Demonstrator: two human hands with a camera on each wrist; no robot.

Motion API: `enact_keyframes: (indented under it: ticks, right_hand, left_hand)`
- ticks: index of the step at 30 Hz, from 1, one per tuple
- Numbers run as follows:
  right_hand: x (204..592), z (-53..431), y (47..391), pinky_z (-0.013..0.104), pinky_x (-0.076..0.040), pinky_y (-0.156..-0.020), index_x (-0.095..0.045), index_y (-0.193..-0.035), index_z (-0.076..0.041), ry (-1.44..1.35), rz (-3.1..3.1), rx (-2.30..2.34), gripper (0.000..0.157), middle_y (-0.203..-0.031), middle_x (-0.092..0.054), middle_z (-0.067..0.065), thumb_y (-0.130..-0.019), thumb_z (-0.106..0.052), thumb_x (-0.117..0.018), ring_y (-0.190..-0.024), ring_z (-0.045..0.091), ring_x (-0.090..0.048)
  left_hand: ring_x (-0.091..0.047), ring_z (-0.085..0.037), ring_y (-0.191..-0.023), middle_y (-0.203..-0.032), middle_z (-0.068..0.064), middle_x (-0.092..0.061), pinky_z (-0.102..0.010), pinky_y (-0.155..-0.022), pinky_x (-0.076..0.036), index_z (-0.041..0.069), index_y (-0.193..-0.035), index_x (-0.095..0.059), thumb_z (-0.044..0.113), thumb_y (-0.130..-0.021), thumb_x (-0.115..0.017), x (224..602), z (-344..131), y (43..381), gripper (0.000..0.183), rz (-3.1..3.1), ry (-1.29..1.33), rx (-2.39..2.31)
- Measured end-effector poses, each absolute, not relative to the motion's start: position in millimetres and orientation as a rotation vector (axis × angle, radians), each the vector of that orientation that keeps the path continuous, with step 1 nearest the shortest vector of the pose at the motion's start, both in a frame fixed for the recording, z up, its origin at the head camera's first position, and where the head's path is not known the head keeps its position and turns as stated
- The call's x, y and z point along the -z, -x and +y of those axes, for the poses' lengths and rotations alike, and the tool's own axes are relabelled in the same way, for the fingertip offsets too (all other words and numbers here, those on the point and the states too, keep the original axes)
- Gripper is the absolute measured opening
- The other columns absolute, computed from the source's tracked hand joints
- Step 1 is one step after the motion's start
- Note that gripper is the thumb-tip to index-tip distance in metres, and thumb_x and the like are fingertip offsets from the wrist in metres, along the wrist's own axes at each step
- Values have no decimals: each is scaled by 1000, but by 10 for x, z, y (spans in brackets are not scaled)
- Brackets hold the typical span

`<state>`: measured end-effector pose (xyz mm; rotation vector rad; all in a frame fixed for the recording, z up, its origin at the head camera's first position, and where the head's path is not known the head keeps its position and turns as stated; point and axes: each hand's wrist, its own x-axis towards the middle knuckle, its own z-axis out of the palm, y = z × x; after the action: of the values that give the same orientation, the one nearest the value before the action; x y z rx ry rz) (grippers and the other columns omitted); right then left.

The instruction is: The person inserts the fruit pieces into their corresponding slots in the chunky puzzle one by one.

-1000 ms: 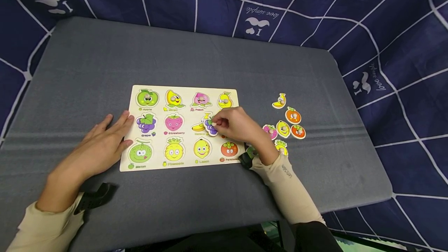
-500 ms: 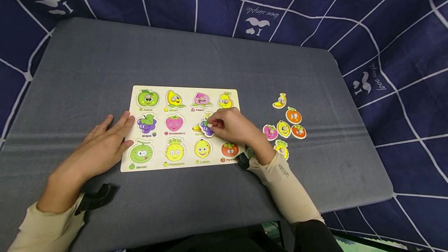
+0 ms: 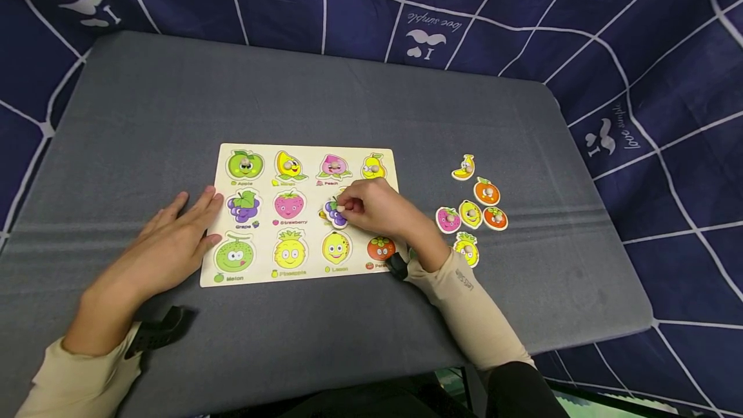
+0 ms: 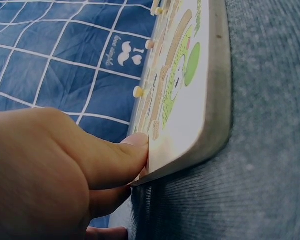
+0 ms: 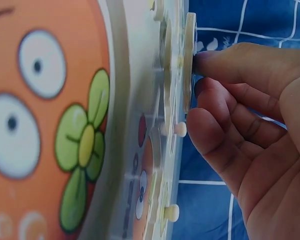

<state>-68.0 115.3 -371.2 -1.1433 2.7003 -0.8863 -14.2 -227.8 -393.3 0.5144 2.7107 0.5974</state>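
In the head view, my right hand (image 3: 380, 208) pinches the small knob of a purple grape puzzle piece (image 3: 335, 216). The piece is over the banana spot of the wooden fruit puzzle board (image 3: 313, 249) and covers much of that picture. The right wrist view shows the piece (image 5: 189, 60) edge-on, standing off the board's face at the fingertips. My left hand (image 3: 165, 244) lies at the board's left edge with its fingers straight. Its thumb (image 4: 122, 160) touches the board near a corner. The printed grape spot (image 3: 243, 206) is in the middle row, at the left.
Seated in the top row are knobbed apple (image 3: 245, 164), mango (image 3: 288, 165), peach (image 3: 333, 166) and pear (image 3: 374, 166) pieces. Loose pieces lie right of the board, among them a banana (image 3: 464, 168), a lemon (image 3: 470, 214) and a pineapple (image 3: 467, 249). A grid-patterned blue cloth (image 3: 360, 11) surrounds the grey table (image 3: 290, 95).
My right hand has moved a little to the left across the board with the grape piece, farther over the banana spot. The left hand has stayed in place.
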Motion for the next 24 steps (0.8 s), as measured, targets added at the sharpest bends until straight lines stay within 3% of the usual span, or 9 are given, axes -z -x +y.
enact_keyframes:
  ticks: [24]
  right_hand:
    - [3717,972,722,19,-42,-65,-73,-85,-6,1118,2652,891,6,-72,-58,-3,-87,-3,-69,-67,9,-52]
  left_hand:
    - [-4,-60,-141,-160,-27,-11,-75,-106,-6,-5,-154,-18,17,-102,-56,3934,-2268,133,68,2707,-506,-585]
